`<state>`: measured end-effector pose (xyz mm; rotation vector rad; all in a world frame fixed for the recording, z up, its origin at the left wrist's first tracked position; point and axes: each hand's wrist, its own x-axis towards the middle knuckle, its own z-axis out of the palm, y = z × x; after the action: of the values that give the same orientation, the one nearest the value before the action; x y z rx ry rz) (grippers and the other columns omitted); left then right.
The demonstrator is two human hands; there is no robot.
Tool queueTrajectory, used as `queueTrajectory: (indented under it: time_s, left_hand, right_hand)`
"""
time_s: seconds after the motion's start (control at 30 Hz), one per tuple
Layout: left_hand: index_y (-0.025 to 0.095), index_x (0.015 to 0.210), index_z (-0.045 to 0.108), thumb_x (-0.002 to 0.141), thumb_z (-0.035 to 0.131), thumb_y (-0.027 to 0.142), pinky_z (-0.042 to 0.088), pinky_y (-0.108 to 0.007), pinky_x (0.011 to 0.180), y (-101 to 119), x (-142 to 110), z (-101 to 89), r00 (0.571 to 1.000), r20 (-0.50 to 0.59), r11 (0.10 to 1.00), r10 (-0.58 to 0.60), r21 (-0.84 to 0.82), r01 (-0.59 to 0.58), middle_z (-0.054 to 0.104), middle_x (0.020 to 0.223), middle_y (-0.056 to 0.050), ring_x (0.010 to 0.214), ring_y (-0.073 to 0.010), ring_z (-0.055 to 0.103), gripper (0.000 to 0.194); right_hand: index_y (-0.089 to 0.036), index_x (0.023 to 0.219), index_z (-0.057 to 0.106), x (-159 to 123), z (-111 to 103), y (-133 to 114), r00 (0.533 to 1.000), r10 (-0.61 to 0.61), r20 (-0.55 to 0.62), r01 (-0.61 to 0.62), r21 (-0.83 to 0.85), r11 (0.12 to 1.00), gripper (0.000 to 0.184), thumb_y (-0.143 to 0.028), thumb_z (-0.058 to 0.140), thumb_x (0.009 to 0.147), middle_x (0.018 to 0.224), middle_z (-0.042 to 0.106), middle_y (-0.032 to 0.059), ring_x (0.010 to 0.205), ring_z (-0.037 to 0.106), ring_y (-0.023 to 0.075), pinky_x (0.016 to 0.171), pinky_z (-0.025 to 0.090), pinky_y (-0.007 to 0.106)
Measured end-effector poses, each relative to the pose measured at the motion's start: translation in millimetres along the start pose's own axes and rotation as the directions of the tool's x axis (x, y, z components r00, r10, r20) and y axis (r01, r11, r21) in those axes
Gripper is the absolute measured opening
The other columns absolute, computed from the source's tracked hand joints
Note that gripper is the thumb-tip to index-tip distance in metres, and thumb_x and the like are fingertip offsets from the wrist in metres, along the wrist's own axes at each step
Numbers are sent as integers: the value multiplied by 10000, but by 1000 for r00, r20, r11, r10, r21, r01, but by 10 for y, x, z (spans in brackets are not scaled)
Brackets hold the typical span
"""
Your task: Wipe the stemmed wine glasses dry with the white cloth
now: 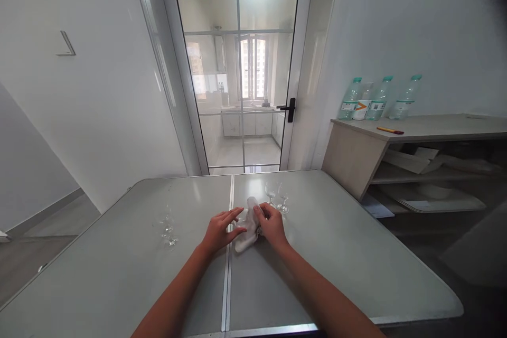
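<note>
Fingers of your left hand: curved and parted, thumb toward the cloth; whether they grip the clear glass showing between them cannot be told.

Fingers of your right hand: closed, thumb pinching the white cloth against them, a hold that probably keeps its folds in place.

Glassware at left: a clear cluster on the tabletop, well apart from your hands, perhaps to leave elbow room; its exact count is lost in transparency.

Cloth and glass: together over the table's middle, just right of the metal seam, where both your arms meet comfortably; the soft layer likely cushions the glass.

Stemmed glasses at right: a pair standing upright on their feet, just beyond your right hand, seemingly within easy reach.

Cabinet: green-capped bottles lined along the wall, apparently parked off the working surface.
</note>
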<state>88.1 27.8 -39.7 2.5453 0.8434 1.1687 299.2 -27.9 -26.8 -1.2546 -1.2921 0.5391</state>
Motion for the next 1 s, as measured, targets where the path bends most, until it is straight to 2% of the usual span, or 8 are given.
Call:
queueTrajectory:
  time_s: [0.17, 0.27, 0.4, 0.6, 0.67, 0.77, 0.87, 1.0]
  left_hand:
    - [342, 1389, 625, 856, 771, 461, 583, -345, 887, -40, -17, -54, 995, -39, 996, -88, -28, 87, 775, 1176, -56, 889, -201, 763, 566]
    - [311, 1371, 646, 821, 801, 465, 581, -341, 870, -49, -36, -58, 994, 14, 985, -110, -129, 110, 798, 1039, -48, 841, -199, 755, 592]
    - [250, 1312, 701, 808, 810, 457, 581, -321, 800, 11, -32, -58, 985, 142, 900, -102, -408, 152, 795, 1080, -75, 832, -199, 732, 556]
    - [173, 1267, 737, 863, 737, 394, 537, -280, 744, 176, -23, -126, 943, 325, 879, -65, -429, 208, 802, 954, -68, 757, -182, 702, 461]
    - [191, 1254, 743, 872, 720, 371, 532, -289, 782, 174, -34, -120, 951, 290, 917, -107, -341, 207, 803, 1013, -71, 783, -181, 701, 423]
    - [226, 1306, 706, 883, 706, 411, 520, -300, 785, 113, -44, -77, 961, 239, 961, -140, -202, 190, 799, 1055, -63, 765, -174, 688, 461]
    - [265, 1443, 583, 893, 685, 419, 508, -299, 779, 61, -38, -22, 963, 220, 978, -154, -102, 180, 791, 1020, -28, 709, -155, 673, 580]
    - [272, 1495, 523, 858, 690, 307, 483, -297, 759, 68, -23, 47, 960, 196, 979, -197, -2, 202, 771, 1029, -26, 689, -150, 644, 660]
  right_hand:
    - [-241, 1153, 545, -53, -109, -124, 935, -205, 289, 148, 207, 967, 275, -320, 610, 898, 1073, 727, 66, 1055, 679, 257, 905, 518, 374]
    - [-244, 1362, 451, -76, -255, -166, 800, -342, 492, 287, 186, 940, 526, -204, 571, 851, 1048, 732, 41, 1001, 678, 237, 953, 505, 404]
    - [-246, 1623, 202, -47, -415, -156, 658, -325, 679, 417, 30, 908, 857, -132, 530, 840, 1106, 734, 46, 1080, 671, 244, 1024, 485, 452]
    - [-263, 1660, 178, -33, -307, -55, 404, -310, 860, 604, 3, 797, 925, -46, 565, 849, 1317, 706, 80, 1281, 614, 257, 1241, 215, 547]
    - [-287, 1649, 220, -53, -237, -19, 445, -293, 846, 594, -34, 804, 878, -28, 547, 876, 1344, 700, 77, 1261, 621, 254, 1213, 267, 532]
    - [-313, 1550, 442, -73, -172, 4, 624, -285, 727, 479, -69, 875, 683, -74, 539, 919, 1219, 755, 51, 1076, 670, 246, 1075, 428, 466]
    - [-309, 1374, 622, -67, -135, 8, 786, -255, 564, 287, 34, 957, 524, -109, 577, 891, 1092, 766, 17, 844, 667, 202, 881, 517, 371]
    - [-254, 1359, 588, -37, -96, 25, 933, -66, 353, -23, 243, 970, 466, -239, 642, 897, 982, 736, 18, 768, 652, 189, 714, 526, 307]
